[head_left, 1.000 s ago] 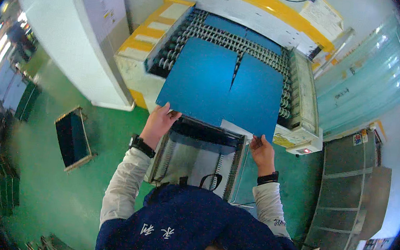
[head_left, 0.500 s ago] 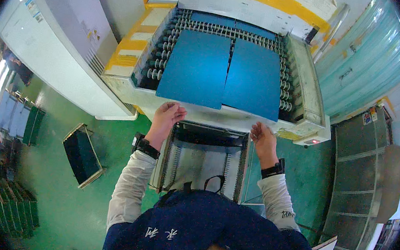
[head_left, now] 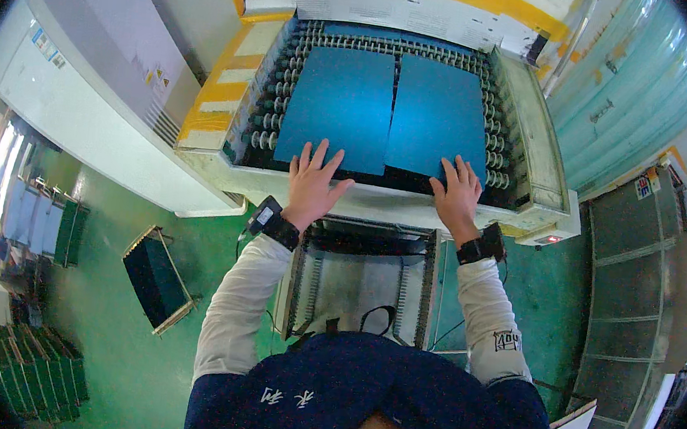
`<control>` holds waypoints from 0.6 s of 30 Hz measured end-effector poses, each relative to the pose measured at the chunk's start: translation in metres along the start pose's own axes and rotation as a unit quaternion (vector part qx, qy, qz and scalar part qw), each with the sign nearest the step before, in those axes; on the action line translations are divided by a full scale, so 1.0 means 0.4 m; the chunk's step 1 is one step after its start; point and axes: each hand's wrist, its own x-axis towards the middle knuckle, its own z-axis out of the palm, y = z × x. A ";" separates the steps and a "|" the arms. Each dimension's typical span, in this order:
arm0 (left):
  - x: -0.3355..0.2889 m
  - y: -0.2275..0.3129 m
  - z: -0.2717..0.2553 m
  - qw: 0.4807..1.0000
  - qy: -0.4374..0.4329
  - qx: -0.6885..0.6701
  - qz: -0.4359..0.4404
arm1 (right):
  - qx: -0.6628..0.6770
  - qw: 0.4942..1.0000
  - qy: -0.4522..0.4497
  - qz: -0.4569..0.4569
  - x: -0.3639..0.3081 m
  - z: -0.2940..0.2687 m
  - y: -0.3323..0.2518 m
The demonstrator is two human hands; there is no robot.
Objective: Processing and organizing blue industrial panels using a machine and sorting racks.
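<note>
Two flat blue panels lie side by side on the roller conveyor, a narrow dark gap between them. My left hand (head_left: pixel 314 189) is open, fingers spread, its tips at the near edge of the left blue panel (head_left: pixel 337 106). At the near edge of the right blue panel (head_left: pixel 438 112) is my right hand (head_left: pixel 459 194), also open with fingers apart. Neither hand grips anything. White wheels of the roller conveyor (head_left: pixel 268 118) show on both sides of the panels. More blue panel lies farther back, partly hidden by the machine's white cover.
In front of my body stands a slotted rack (head_left: pixel 357 286) below the conveyor's near edge. A tilted dark rack (head_left: pixel 157 279) is on the green floor (head_left: pixel 110 357) at left. Beside the machine stand a white cabinet (head_left: pixel 105 113) and, at right, grey shelving (head_left: pixel 628 312).
Both blue panels have moved away from me, farther onto the rollers. My hands have reached forward to their near edges, with fingers now spread.
</note>
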 end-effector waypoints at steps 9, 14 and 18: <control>0.129 -0.043 0.036 0.999 -0.003 0.027 -0.018 | -0.017 1.000 -0.009 -0.004 0.089 0.010 0.025; 0.133 -0.041 0.039 0.999 0.006 0.036 -0.001 | -0.013 0.999 0.016 -0.030 0.076 0.015 0.046; 0.097 -0.002 0.015 1.000 0.016 0.003 0.008 | -0.022 1.000 0.001 -0.020 0.084 0.023 0.054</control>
